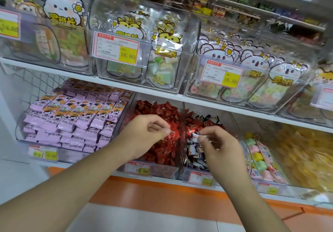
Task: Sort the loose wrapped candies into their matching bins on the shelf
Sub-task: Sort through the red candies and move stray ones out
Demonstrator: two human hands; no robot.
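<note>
Both forearms are bare to the frame's edge, no sleeve showing. The left hand (144, 132) and right hand (216, 141) wear no gloves; fingernails are short, unpainted.

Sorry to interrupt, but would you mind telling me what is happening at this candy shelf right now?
A person is sorting wrapped candies on the lower shelf. The left hand pinches a red candy over the bin of red candies. The right hand pinches a pale-wrapped candy over the neighbouring bin, where red pieces are mixed with dark ones.
</note>
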